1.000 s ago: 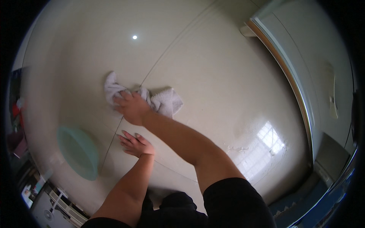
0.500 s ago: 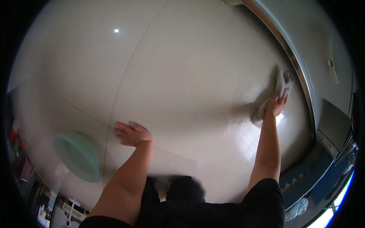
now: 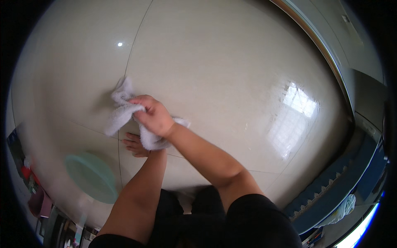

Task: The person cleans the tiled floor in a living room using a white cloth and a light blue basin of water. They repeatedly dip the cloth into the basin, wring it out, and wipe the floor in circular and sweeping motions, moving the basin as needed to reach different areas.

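Observation:
A pale, fluffy cloth hangs bunched in my right hand, whose fingers are closed on it. Its loose ends spread to the far left and back toward my left wrist. My left hand lies on the glossy beige tile floor with its fingers stretched apart; the cloth and my right hand cover part of it. My right forearm crosses in front of me to the left. A light green basin stands on the floor to the left of my left forearm.
Wet streaks and a bright window reflection show on the floor at right. A cabinet base with a brown and metal edge curves along the right. Blue fabric with lace trim lies at lower right, and a purple container at lower left.
My right hand has swept the cloth from the far right, by the cabinet base, across to the left, over my left hand. The left hand keeps its place on the floor.

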Demonstrator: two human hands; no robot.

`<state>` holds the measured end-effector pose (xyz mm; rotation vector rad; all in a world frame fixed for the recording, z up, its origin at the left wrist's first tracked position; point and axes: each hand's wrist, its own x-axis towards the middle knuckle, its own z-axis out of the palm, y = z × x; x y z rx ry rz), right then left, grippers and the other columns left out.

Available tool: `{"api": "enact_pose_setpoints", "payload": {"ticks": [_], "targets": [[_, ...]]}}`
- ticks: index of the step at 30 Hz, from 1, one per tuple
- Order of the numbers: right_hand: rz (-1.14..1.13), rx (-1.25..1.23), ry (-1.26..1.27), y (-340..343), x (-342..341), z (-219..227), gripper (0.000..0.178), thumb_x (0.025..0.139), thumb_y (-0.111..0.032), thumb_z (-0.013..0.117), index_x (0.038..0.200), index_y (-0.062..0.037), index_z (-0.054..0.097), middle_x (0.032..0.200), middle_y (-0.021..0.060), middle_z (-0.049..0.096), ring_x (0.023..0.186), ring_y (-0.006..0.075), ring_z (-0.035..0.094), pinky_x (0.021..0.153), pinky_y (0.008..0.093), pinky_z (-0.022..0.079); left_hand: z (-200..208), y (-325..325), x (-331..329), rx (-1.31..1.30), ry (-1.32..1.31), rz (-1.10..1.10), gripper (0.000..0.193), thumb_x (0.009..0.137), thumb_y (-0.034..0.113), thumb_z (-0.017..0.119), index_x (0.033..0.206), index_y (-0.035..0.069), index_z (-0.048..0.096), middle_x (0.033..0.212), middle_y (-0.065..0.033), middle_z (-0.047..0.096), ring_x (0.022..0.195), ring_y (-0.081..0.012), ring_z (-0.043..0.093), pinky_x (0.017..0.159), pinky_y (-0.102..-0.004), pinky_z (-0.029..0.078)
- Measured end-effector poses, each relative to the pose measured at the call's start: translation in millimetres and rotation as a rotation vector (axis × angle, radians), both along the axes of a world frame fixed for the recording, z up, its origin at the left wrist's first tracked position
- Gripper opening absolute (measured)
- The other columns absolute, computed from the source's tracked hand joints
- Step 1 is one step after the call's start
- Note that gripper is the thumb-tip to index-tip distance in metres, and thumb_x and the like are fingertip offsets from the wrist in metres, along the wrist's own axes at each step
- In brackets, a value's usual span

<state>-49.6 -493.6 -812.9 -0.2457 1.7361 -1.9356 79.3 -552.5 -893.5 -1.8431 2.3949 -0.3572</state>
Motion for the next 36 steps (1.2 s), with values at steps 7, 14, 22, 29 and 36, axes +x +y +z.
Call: {"api": "enact_pose_setpoints", "payload": {"ticks": [7,14,22,29,36], "targets": [[-0.345,0.516,0.273,181.2,-75.3,-7.5,0.052,0.083,-0.005,0.056,0.130,0.0025,0.036,0.126,0.0133,0.044,0.112,0.0221,0.046,0.088,0.0314,0.044,25.5,9.4,-10.1,0.127,0.015,0.048,0.058,0.089,0.042,0.027,0.140,0.015,0.020,0.146,-0.0136,0.016,0.130,-0.0352,0.022,0.100,-0.0530,0.023],[-0.019,1.189,0.611,141.9,-76.0,-3.1,0.060,0.071,-0.043,0.063,0.127,-0.0291,0.045,0.142,0.0115,0.024,0.129,0.0458,0.016,0.093,0.0707,0.019,26.1,14.3,-15.6,0.133,0.009,0.064,0.059,0.091,0.048,0.019,0.141,0.016,0.019,0.146,-0.0128,0.016,0.131,-0.0333,0.023,0.101,-0.0519,0.023],[-0.579,1.280,0.396,414.5,-167.5,-62.3,0.051,0.076,-0.034,0.061,0.124,-0.0199,0.051,0.138,0.0158,0.035,0.125,0.0320,0.033,0.103,0.0383,0.031,19.4,5.9,-12.0,0.106,0.032,0.031,0.060,0.091,0.049,0.017,0.141,0.015,0.019,0.146,-0.0135,0.018,0.132,-0.0315,0.023,0.101,-0.0501,0.025],[-0.859,1.585,-0.228,630.1,143.9,-85.0,0.055,0.084,-0.032,0.047,0.135,-0.0162,0.036,0.141,0.0214,0.023,0.129,0.0368,0.024,0.106,0.0450,0.022,15.7,4.4,-7.7,0.153,0.095,0.038,0.060,0.090,0.045,0.022,0.142,0.015,0.016,0.147,-0.0120,0.013,0.134,-0.0321,0.016,0.102,-0.0529,0.020],[-1.003,1.553,-0.206,401.6,188.5,-52.4,0.047,0.079,-0.028,0.053,0.125,-0.0229,0.049,0.140,0.0197,0.025,0.123,0.0358,0.034,0.101,0.0413,0.031,37.3,15.1,-22.0,0.219,0.138,0.097,0.060,0.090,0.043,0.025,0.142,0.015,0.014,0.149,-0.0113,0.007,0.136,-0.0339,0.009,0.105,-0.0542,0.011]]}}
